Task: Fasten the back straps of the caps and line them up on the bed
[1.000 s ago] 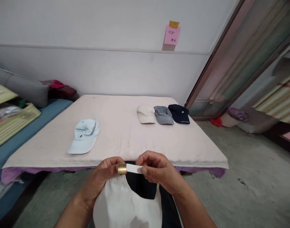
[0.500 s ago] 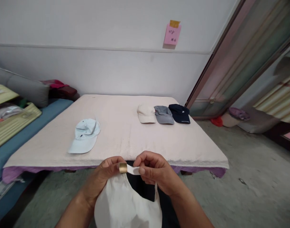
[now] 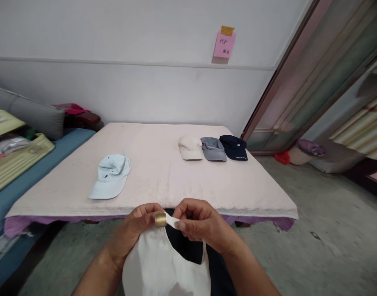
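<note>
- The left hand (image 3: 143,222) comes in low from the left, thumb and fingers closed on the brass buckle (image 3: 160,220) of the white cap (image 3: 166,263).
- The right hand (image 3: 197,222) angles in opposite, thumb and curled fingers pinching the strap (image 3: 172,222).
- The cap is before the bed's (image 3: 151,164) near edge.

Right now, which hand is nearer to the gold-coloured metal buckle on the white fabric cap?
Left. The left hand is right at the buckle, thumb beside it; the right hand sits farther off, to its right, pinching the white strap.
</note>
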`<act>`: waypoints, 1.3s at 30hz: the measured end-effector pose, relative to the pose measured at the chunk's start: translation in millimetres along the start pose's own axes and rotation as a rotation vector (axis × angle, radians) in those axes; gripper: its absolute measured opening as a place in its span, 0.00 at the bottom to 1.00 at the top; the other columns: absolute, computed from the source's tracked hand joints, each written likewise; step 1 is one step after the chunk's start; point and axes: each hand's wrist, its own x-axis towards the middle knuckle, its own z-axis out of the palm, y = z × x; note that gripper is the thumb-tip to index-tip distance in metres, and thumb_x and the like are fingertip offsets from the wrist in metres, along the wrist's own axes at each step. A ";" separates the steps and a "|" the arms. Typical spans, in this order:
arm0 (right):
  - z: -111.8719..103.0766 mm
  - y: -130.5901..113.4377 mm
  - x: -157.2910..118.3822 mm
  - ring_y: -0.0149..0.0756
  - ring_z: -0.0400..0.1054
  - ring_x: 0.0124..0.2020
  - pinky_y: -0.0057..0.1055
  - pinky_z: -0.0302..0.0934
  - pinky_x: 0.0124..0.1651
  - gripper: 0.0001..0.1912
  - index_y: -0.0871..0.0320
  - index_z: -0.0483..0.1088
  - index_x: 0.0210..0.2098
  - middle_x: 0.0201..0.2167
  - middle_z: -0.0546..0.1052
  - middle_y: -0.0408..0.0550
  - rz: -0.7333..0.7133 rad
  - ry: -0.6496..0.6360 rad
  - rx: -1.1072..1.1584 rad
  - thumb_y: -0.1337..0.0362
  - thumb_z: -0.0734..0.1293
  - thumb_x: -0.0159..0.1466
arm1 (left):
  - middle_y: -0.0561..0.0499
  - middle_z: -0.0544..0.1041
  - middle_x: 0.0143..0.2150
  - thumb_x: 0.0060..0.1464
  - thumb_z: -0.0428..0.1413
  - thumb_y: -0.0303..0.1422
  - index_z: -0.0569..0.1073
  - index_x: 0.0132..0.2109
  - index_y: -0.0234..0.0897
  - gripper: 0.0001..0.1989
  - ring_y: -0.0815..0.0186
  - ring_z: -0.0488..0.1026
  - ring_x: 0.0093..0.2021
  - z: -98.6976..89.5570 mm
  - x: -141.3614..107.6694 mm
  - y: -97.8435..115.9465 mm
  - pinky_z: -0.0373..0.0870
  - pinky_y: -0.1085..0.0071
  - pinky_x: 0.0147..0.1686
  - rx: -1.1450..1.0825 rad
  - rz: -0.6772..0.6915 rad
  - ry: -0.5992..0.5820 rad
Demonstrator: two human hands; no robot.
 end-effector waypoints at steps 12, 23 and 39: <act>1.6 -2.0 -1.1 0.19 0.50 0.15 0.19 0.43 0.16 0.12 0.61 0.68 0.29 0.16 0.62 0.35 -0.004 0.054 -0.091 0.59 0.71 0.57 | 0.54 0.71 0.21 0.43 0.66 0.36 0.74 0.30 0.32 0.12 0.75 0.65 0.19 0.4 0.3 1.1 0.59 0.79 0.20 0.038 -0.002 0.002; 14.2 -4.4 9.2 0.19 0.49 0.14 0.19 0.43 0.15 0.15 0.59 0.69 0.38 0.17 0.62 0.33 -0.064 -0.081 0.124 0.60 0.74 0.54 | 0.53 0.72 0.28 0.47 0.60 0.25 0.71 0.33 0.35 0.05 0.68 0.70 0.28 10.4 -0.1 -1.4 0.65 0.73 0.30 0.144 0.058 -0.096; 11.1 -9.5 8.5 0.19 0.51 0.15 0.18 0.45 0.15 0.13 0.60 0.68 0.36 0.18 0.66 0.35 -0.032 -0.022 -0.010 0.60 0.72 0.55 | 0.53 0.71 0.27 0.52 0.59 0.36 0.68 0.31 0.36 0.10 0.72 0.64 0.26 3.1 -8.9 -2.8 0.57 0.76 0.27 0.312 0.127 -0.004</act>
